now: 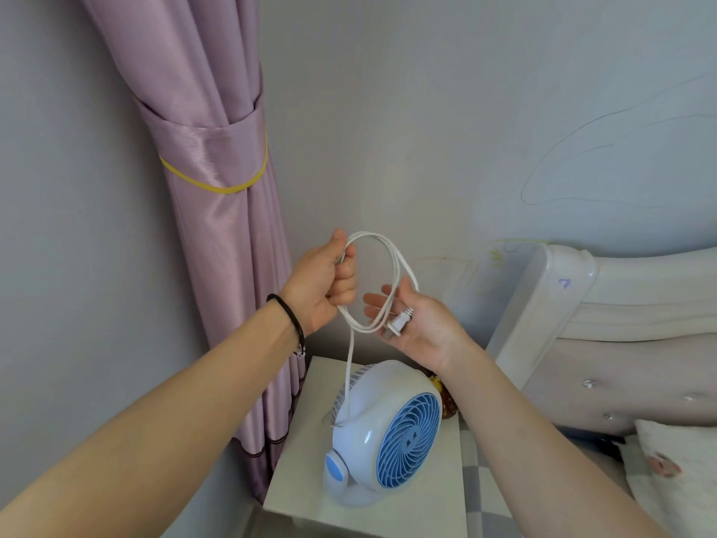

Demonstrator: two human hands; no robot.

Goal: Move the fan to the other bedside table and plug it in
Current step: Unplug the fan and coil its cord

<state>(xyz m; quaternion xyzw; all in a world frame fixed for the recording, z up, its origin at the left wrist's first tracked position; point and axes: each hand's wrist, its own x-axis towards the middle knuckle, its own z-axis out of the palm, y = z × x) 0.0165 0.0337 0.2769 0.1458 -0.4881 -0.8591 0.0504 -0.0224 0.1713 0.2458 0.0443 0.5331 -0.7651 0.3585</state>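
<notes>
Curtain (217, 211) of lilac cloth hangs at far left, tied back with a yellow band (211, 184). The left hand (322, 281), with a black bracelet (289, 316) on its wrist, has its grip clamped on the looped white cord (392, 258). The right hand (419, 324) lies palm up with fingers spread apart, the loop draped over them and the plug (397, 324) resting on them. One strand drops to the white and blue fan (388, 429), which stands upright on the white surface (298, 483) below the hands, grille facing right. A padded headboard (620, 324) and bed fill the right.
</notes>
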